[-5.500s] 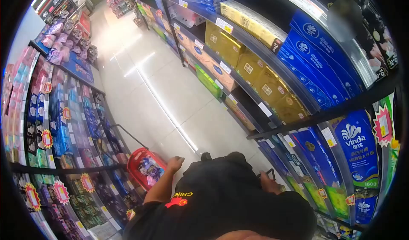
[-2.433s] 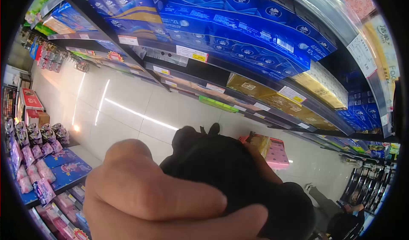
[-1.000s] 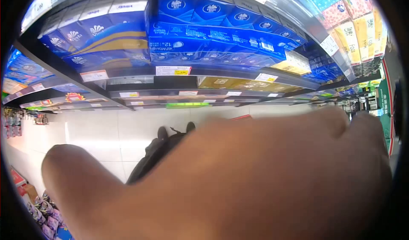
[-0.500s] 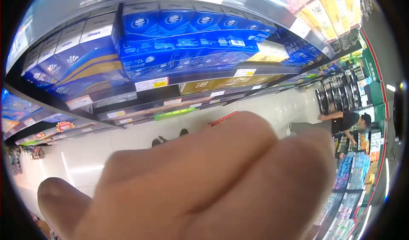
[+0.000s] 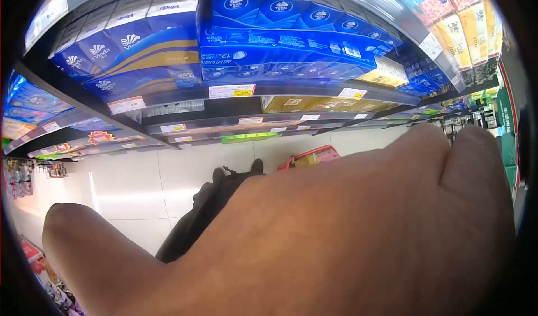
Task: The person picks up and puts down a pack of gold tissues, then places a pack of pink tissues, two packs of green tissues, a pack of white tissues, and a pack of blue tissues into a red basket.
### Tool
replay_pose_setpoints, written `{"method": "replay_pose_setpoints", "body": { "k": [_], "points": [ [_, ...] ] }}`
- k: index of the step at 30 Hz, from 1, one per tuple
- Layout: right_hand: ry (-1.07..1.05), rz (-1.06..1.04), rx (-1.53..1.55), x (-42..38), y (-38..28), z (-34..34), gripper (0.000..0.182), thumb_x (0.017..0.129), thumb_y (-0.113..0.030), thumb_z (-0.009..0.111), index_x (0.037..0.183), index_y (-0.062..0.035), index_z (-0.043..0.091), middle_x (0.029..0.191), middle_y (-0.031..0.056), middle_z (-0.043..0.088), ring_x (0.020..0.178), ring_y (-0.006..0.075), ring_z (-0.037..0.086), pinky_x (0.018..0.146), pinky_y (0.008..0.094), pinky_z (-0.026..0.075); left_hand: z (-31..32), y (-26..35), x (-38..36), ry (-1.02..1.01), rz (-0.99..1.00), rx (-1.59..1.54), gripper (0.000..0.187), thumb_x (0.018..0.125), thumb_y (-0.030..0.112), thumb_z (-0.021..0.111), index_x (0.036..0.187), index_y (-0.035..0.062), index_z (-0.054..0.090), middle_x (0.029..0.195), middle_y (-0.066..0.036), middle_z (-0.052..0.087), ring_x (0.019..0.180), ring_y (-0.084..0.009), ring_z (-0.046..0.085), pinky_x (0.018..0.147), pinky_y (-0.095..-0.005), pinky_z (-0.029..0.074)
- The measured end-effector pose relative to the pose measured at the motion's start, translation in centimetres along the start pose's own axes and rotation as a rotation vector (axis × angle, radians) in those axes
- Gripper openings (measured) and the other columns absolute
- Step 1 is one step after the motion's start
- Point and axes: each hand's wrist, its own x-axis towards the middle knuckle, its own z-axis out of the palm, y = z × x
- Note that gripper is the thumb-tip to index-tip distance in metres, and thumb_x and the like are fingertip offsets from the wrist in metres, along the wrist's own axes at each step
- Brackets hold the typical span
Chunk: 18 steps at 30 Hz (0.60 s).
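Note:
A hand, which looks like my right hand, fills the lower middle and right, very close to the camera. Its thumb stretches away to the left, and two rounded finger joints stand up at the right. The hand looks open. I see nothing in it, though the far ends of the fingers are hidden. Beyond it, and not touched, blue tissue packs marked Vinda fill a shelf. Purple-blue Vinda packs stand to their left. My left hand does not show.
Price labels line the shelf edge. A red basket with goods in it is on the tiled floor, near my dark shoes. Yellow and pink packs stand at the upper right.
The shelf view has shifted to the right. My hand spreads further right, and more of my legs and the basket show. The person at the right is no longer visible.

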Motion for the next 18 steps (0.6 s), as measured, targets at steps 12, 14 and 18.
{"method": "replay_pose_setpoints", "body": {
  "k": [12, 14, 18],
  "points": [
    [0.006, 0.011, 0.010, -0.6, 1.2, 0.9, 0.035, 0.094, -0.039, 0.055, 0.113, -0.0098, 0.062, 0.103, 0.0126, 0.061, 0.088, 0.0268, 0.060, 0.080, 0.0383, 0.044, -0.4, 0.1, 0.3, -0.046, -0.003, -0.005, 0.042, 0.077, 0.028, 0.074, 0.109, 0.0022, 0.065, 0.094, -0.013, 0.066, 0.076, -0.0229, 0.065, 0.066, -0.0330, 0.052],
    [0.006, 0.012, 0.002, -0.8, 1.5, 1.2, 0.036, 0.094, -0.039, 0.055, 0.114, -0.0098, 0.062, 0.105, 0.0130, 0.061, 0.089, 0.0271, 0.060, 0.081, 0.0385, 0.044, -0.7, 0.1, 0.2, -0.056, -0.002, 0.002, 0.042, 0.077, 0.028, 0.074, 0.109, 0.0023, 0.065, 0.094, -0.013, 0.067, 0.075, -0.0229, 0.065, 0.065, -0.0331, 0.052],
    [0.024, 0.006, -0.002, -0.8, 1.0, 0.4, 0.037, 0.094, -0.039, 0.054, 0.116, -0.0097, 0.062, 0.107, 0.0137, 0.061, 0.092, 0.0278, 0.060, 0.084, 0.0389, 0.044, -1.3, 0.1, 0.0, -0.066, -0.004, 0.007, 0.043, 0.077, 0.029, 0.075, 0.110, 0.0025, 0.065, 0.094, -0.013, 0.067, 0.075, -0.0230, 0.066, 0.065, -0.0332, 0.052]
  ]
}}
